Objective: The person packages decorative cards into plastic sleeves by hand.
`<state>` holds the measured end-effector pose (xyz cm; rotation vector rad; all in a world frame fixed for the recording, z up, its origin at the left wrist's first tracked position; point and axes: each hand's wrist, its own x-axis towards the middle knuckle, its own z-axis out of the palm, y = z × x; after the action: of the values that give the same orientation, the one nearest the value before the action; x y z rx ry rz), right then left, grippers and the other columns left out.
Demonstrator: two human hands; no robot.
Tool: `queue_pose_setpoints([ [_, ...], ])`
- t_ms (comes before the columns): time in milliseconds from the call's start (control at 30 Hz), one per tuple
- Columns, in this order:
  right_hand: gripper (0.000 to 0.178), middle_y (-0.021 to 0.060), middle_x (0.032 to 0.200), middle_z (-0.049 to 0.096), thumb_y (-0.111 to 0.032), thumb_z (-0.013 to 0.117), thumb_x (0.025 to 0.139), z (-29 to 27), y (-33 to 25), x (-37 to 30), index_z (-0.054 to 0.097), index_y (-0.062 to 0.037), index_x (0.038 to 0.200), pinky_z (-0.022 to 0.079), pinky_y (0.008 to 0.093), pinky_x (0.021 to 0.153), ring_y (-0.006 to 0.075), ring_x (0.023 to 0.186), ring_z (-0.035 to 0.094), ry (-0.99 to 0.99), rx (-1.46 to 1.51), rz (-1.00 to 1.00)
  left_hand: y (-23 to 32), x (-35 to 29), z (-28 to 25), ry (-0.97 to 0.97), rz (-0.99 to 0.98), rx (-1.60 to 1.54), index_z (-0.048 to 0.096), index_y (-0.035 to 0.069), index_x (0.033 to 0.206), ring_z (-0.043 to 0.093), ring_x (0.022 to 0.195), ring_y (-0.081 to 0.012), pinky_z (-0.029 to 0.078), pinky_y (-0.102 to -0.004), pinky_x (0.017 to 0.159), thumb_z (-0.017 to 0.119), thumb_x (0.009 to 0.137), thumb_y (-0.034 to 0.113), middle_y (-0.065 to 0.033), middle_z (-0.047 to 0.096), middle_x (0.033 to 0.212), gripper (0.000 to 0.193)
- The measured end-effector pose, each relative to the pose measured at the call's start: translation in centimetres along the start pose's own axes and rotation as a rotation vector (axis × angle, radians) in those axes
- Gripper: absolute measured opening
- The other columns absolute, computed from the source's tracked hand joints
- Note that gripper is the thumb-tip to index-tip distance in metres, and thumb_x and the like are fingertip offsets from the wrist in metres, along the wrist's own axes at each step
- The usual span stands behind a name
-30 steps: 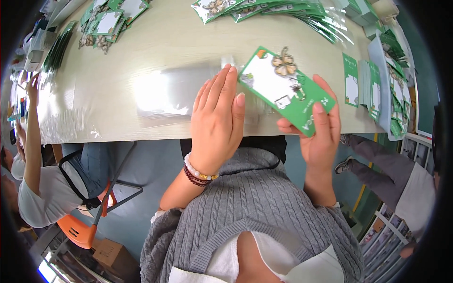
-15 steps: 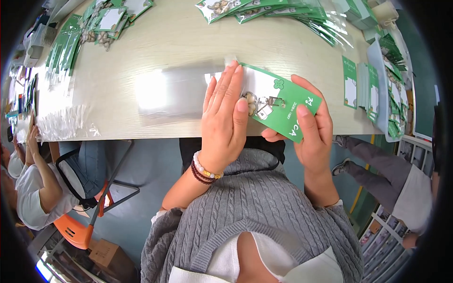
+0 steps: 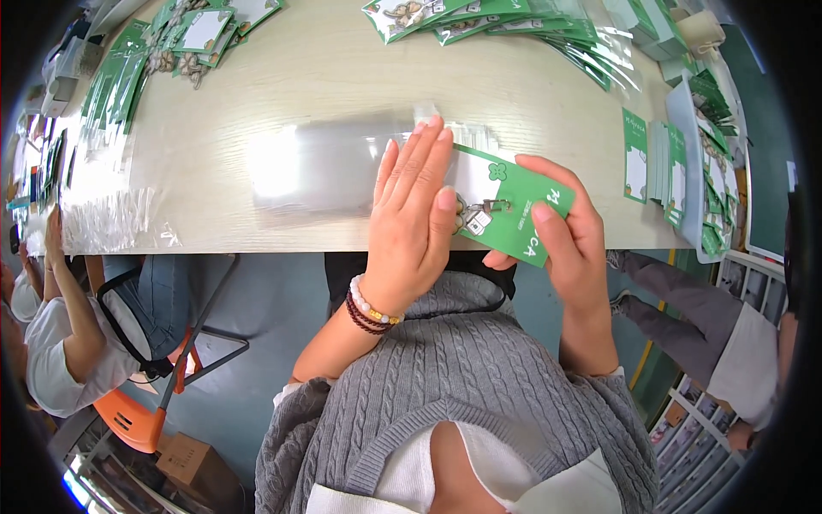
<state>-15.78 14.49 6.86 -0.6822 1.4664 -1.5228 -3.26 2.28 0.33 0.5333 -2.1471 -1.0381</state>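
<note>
My right hand (image 3: 572, 227) grips the right end of a green and white card (image 3: 535, 201), thumb on top and fingers underneath. A keychain (image 3: 479, 214) with a metal clasp, a white tag and a brownish flower-shaped piece is fixed to the card. My left hand (image 3: 407, 206) lies with fingers stretched out over the right part of a stack of clear plastic bags (image 3: 325, 163). It covers the card's left end and part of the flower piece. Whether the card's end is inside a bag is hidden.
Bagged green cards (image 3: 514, 21) lie fanned at the far edge, with more cards and keychains (image 3: 197, 38) far left. Loose clear bags (image 3: 120, 218) are near left. At right are a card stack (image 3: 668, 163) and a pale blue bin (image 3: 685, 146). Other people are at both sides.
The card has moved slightly left and nearer to me, and more of its left end is behind my left hand. The bags' right edge now shows beyond my left fingers.
</note>
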Motion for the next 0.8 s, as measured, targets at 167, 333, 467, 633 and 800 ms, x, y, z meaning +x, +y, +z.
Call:
queue_pose_setpoints([
  [167, 0.037, 0.0168, 0.095, 0.065, -0.011, 0.040, 0.097, -1.3, 0.3, 2.5, 0.041, 0.0027, 0.131, 0.059, 0.0306, 0.057, 0.0238, 0.064, 0.068, -0.004, 0.120, 0.183, 0.1, -0.2, 0.1, -0.056, 0.046, 0.083, 0.044, -0.001, 0.136, 0.041, 0.131, -0.0324, 0.023, -0.0463, 0.111, 0.038, 0.099, 0.019, -0.0181, 0.045, 0.140, 0.043],
  [333, 0.035, 0.0155, 0.095, 0.065, -0.015, 0.041, 0.097, -2.0, 0.5, 3.8, 0.044, 0.0007, 0.129, 0.059, 0.0317, 0.056, 0.0238, 0.063, 0.068, 0.010, 0.250, 0.255, 0.4, 0.1, 0.0, -0.028, 0.003, 0.143, 0.046, -0.001, 0.134, 0.043, 0.129, -0.0322, 0.025, -0.0465, 0.111, 0.041, 0.097, 0.018, -0.0178, 0.046, 0.138, 0.042],
  [467, 0.036, 0.0151, 0.095, 0.065, -0.017, 0.041, 0.098, -1.0, 0.5, 3.6, 0.043, -0.0002, 0.129, 0.059, 0.0324, 0.055, 0.0236, 0.062, 0.067, -0.061, 0.084, 0.246, 0.8, 0.1, 0.0, -0.048, -0.029, 0.196, 0.046, -0.001, 0.134, 0.044, 0.129, -0.0319, 0.026, -0.0463, 0.110, 0.043, 0.097, 0.018, -0.0177, 0.047, 0.137, 0.042],
  [633, 0.038, 0.0155, 0.102, 0.063, -0.021, 0.040, 0.100, -0.7, 0.7, 3.6, 0.040, -0.0019, 0.133, 0.059, 0.0331, 0.065, 0.0243, 0.074, 0.068, -0.114, 0.126, 0.224, 1.2, 0.4, 0.1, -0.047, 0.000, 0.250, 0.047, 0.000, 0.134, 0.043, 0.129, -0.0310, 0.025, -0.0464, 0.110, 0.044, 0.096, 0.018, -0.0172, 0.048, 0.138, 0.042],
  [800, 0.042, 0.0154, 0.103, 0.062, -0.024, 0.041, 0.101, -2.6, 0.3, 3.1, 0.042, 0.0062, 0.129, 0.059, 0.0368, 0.075, 0.0232, 0.083, 0.068, -0.271, 0.199, 0.384, 1.1, 0.3, 0.2, -0.043, 0.090, 0.225, 0.049, -0.001, 0.132, 0.043, 0.130, -0.0299, 0.022, -0.0485, 0.111, 0.049, 0.092, 0.018, -0.0164, 0.047, 0.138, 0.044],
])
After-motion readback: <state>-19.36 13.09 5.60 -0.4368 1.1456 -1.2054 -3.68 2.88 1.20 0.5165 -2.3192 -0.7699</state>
